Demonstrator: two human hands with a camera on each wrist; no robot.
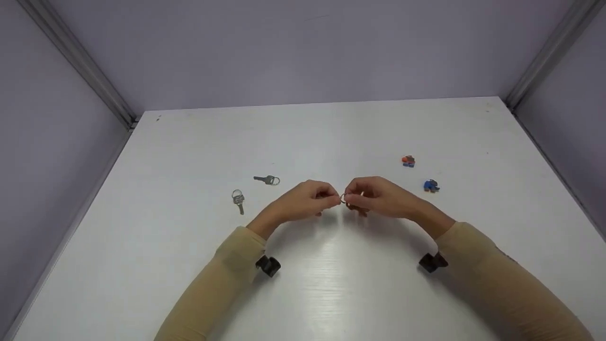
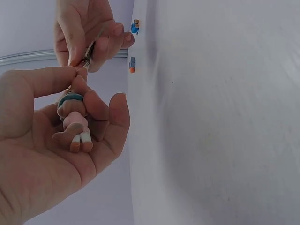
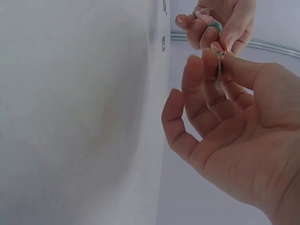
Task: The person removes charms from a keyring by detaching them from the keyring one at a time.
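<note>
Both hands meet just above the middle of the white table (image 1: pixel 331 284). My left hand (image 1: pixel 310 199) curls round a small pink figure charm (image 2: pixel 75 123) with a teal band, its legs pointing down in the palm. My right hand (image 1: pixel 374 196) pinches a small metal key ring (image 1: pixel 343 199) between thumb and forefinger; the ring (image 3: pixel 219 60) shows edge-on at the fingertips. The left thumb and forefinger touch the same ring (image 2: pixel 86 58). How the ring and charm join is hidden by the fingers.
Two keys on rings lie at the left: one (image 1: pixel 267 180) farther back, one (image 1: pixel 238 200) nearer. An orange-and-blue charm (image 1: pixel 408 161) and a blue charm (image 1: pixel 431 185) lie at the right. Purple walls enclose the table on three sides.
</note>
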